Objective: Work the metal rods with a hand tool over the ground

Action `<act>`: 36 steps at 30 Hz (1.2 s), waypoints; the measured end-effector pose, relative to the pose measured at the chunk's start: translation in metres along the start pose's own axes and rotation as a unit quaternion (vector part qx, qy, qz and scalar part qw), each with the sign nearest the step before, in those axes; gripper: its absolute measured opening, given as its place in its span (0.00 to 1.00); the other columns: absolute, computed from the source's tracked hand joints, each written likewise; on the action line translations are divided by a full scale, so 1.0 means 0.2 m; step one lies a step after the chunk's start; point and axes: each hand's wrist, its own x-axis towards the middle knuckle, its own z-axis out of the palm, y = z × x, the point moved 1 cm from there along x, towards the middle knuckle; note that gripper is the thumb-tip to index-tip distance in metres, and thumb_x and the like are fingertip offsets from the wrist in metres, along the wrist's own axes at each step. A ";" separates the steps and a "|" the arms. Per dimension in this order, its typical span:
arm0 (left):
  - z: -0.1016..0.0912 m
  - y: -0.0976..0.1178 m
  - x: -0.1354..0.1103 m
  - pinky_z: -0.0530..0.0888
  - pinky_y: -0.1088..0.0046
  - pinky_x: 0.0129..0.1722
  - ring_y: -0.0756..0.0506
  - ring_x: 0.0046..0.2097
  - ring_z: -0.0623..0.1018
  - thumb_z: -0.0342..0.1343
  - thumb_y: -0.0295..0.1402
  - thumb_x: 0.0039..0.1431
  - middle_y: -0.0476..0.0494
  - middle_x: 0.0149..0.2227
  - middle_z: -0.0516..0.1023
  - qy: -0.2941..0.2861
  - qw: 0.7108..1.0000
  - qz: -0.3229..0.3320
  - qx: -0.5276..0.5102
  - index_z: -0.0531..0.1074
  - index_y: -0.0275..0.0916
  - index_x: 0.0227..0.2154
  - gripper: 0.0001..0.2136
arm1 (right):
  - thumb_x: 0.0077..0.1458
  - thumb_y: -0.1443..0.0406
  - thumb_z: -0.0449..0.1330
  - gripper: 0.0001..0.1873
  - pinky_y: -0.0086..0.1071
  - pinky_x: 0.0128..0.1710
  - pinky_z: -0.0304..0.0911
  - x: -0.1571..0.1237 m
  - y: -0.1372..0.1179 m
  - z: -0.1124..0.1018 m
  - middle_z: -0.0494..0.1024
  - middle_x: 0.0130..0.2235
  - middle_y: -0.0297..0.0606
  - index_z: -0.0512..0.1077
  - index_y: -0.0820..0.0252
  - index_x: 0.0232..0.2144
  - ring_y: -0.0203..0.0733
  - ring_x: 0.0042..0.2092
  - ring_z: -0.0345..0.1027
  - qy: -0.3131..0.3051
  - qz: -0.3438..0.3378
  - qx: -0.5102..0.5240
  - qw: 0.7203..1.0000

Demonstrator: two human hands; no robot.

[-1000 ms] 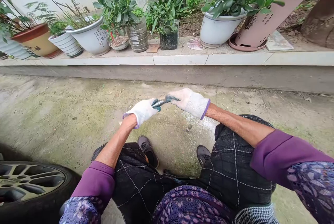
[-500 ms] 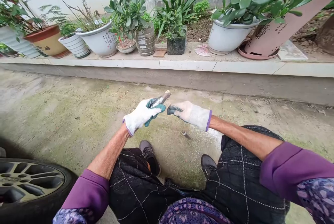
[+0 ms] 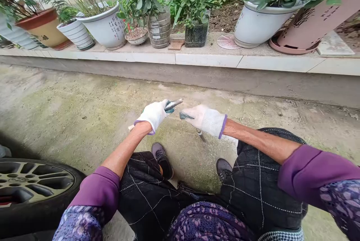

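My left hand (image 3: 153,114), in a white knit glove with green coating, is closed round a wooden stick wrapped with silver wire (image 3: 173,104). The wound end points up and right beyond the fingers. A pale end of the stick shows by the wrist. Facing it, a short gap away, my right hand (image 3: 203,119) wears the same kind of glove, with its fingers pressed together. Whatever the right fingers hold, if anything, is hidden. Below that hand a short rod-like piece with a pale end (image 3: 200,134) shows against the ground; whether it touches the glove I cannot tell.
A low tiled ledge (image 3: 208,60) runs across the far side, lined with potted plants, among them a white pot (image 3: 254,27) and a pink pot (image 3: 315,27). A car wheel (image 3: 36,184) is at the left. Concrete ground (image 3: 95,110) lies between my feet and the ledge.
My left hand has turned over, back up, and the stick has tilted flatter; its rear end now shows by the wrist. My right hand has barely moved. The view has shifted slightly downward.
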 end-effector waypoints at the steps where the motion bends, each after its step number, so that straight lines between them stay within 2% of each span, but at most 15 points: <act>1: 0.00 -0.01 0.02 0.65 0.75 0.38 0.45 0.39 0.77 0.60 0.43 0.59 0.41 0.35 0.80 -0.007 1.000 -0.007 0.009 0.70 0.34 0.45 0.18 | 0.63 0.63 0.48 0.16 0.32 0.32 0.54 -0.01 -0.02 -0.02 0.81 0.37 0.40 0.75 0.57 0.45 0.42 0.36 0.72 -0.008 0.000 -0.021 1.000; 4: -0.02 -0.03 0.05 0.64 0.75 0.38 0.45 0.38 0.76 0.61 0.39 0.58 0.45 0.28 0.78 -0.029 0.999 -0.013 0.023 0.71 0.35 0.39 0.13 | 0.63 0.64 0.49 0.17 0.32 0.31 0.52 -0.04 -0.06 -0.10 0.82 0.37 0.42 0.75 0.58 0.47 0.43 0.36 0.73 -0.021 0.009 -0.070 0.997; 7: 0.00 0.01 0.02 0.65 0.74 0.37 0.44 0.36 0.76 0.63 0.37 0.54 0.47 0.24 0.76 -0.052 0.998 0.017 0.019 0.72 0.37 0.34 0.10 | 0.63 0.63 0.49 0.17 0.32 0.31 0.53 -0.06 -0.04 -0.18 0.82 0.38 0.42 0.74 0.58 0.48 0.43 0.36 0.73 0.010 0.046 -0.069 0.997; 10: 0.07 0.12 -0.03 0.65 0.74 0.36 0.44 0.34 0.76 0.65 0.36 0.50 0.47 0.23 0.75 -0.083 0.994 0.068 0.005 0.73 0.38 0.32 0.10 | 0.63 0.61 0.50 0.17 0.32 0.33 0.55 -0.05 0.10 -0.23 0.82 0.41 0.42 0.75 0.57 0.48 0.44 0.38 0.73 0.073 0.119 -0.027 0.990; 14: 0.12 0.26 -0.11 0.65 0.74 0.33 0.46 0.32 0.75 0.64 0.38 0.50 0.48 0.26 0.77 -0.103 0.986 0.131 -0.027 0.74 0.39 0.35 0.12 | 0.63 0.63 0.50 0.16 0.31 0.34 0.56 0.00 0.31 -0.19 0.81 0.42 0.40 0.76 0.59 0.44 0.42 0.40 0.71 0.109 0.164 0.012 0.980; 16: 0.10 0.28 -0.13 0.66 0.75 0.33 0.48 0.32 0.74 0.62 0.40 0.52 0.48 0.30 0.78 -0.081 0.981 0.155 -0.081 0.74 0.38 0.37 0.13 | 0.62 0.64 0.51 0.16 0.29 0.33 0.56 0.02 0.34 -0.14 0.81 0.40 0.39 0.77 0.59 0.42 0.39 0.37 0.70 0.087 0.166 0.042 0.981; 18: 0.07 0.26 -0.13 0.67 0.76 0.33 0.49 0.33 0.73 0.61 0.41 0.53 0.48 0.32 0.78 -0.031 0.972 0.164 -0.169 0.73 0.36 0.38 0.14 | 0.60 0.65 0.52 0.15 0.29 0.31 0.55 0.03 0.31 -0.08 0.80 0.37 0.38 0.77 0.58 0.41 0.38 0.34 0.69 0.049 0.156 0.059 0.985; 20: 0.02 0.21 -0.11 0.67 0.76 0.33 0.50 0.33 0.72 0.60 0.41 0.53 0.48 0.32 0.77 0.031 0.957 0.142 -0.251 0.73 0.35 0.38 0.15 | 0.60 0.63 0.53 0.14 0.29 0.29 0.54 0.02 0.23 -0.03 0.80 0.36 0.37 0.77 0.57 0.41 0.38 0.33 0.68 0.011 0.135 0.062 0.989; 23: -0.04 0.10 -0.06 0.67 0.77 0.32 0.51 0.32 0.71 0.60 0.38 0.52 0.49 0.31 0.76 0.081 0.953 0.082 -0.281 0.73 0.33 0.38 0.14 | 0.61 0.63 0.51 0.14 0.29 0.29 0.52 -0.02 0.10 0.02 0.80 0.36 0.37 0.77 0.56 0.41 0.37 0.32 0.68 -0.024 0.083 0.051 0.995; 26: -0.05 0.02 -0.01 0.68 0.75 0.34 0.49 0.34 0.72 0.60 0.37 0.53 0.47 0.32 0.77 0.077 0.974 0.046 -0.209 0.73 0.33 0.39 0.13 | 0.61 0.64 0.50 0.15 0.30 0.30 0.52 -0.07 0.02 0.00 0.81 0.36 0.37 0.76 0.56 0.43 0.37 0.32 0.68 -0.012 0.041 0.032 0.999; 29: -0.02 -0.02 0.02 0.69 0.72 0.39 0.45 0.36 0.76 0.58 0.38 0.57 0.42 0.34 0.79 0.033 0.998 0.032 -0.047 0.73 0.36 0.43 0.14 | 0.62 0.65 0.49 0.16 0.30 0.31 0.52 -0.07 -0.01 -0.05 0.81 0.37 0.37 0.75 0.56 0.44 0.38 0.34 0.69 -0.004 0.019 0.002 1.000; 33: 0.05 0.00 0.04 0.70 0.66 0.41 0.39 0.39 0.79 0.54 0.38 0.60 0.37 0.36 0.80 -0.022 0.997 0.037 0.064 0.74 0.39 0.45 0.13 | 0.63 0.64 0.49 0.17 0.31 0.32 0.53 -0.03 0.01 -0.10 0.81 0.38 0.40 0.75 0.57 0.47 0.40 0.35 0.70 0.005 0.036 -0.041 0.998; 36: 0.08 0.04 0.03 0.71 0.67 0.39 0.39 0.37 0.80 0.51 0.37 0.61 0.37 0.35 0.80 -0.057 0.988 0.081 0.117 0.74 0.40 0.47 0.14 | 0.63 0.62 0.49 0.17 0.31 0.33 0.55 0.03 0.08 -0.12 0.81 0.38 0.40 0.75 0.57 0.46 0.41 0.35 0.71 0.026 0.063 -0.035 0.997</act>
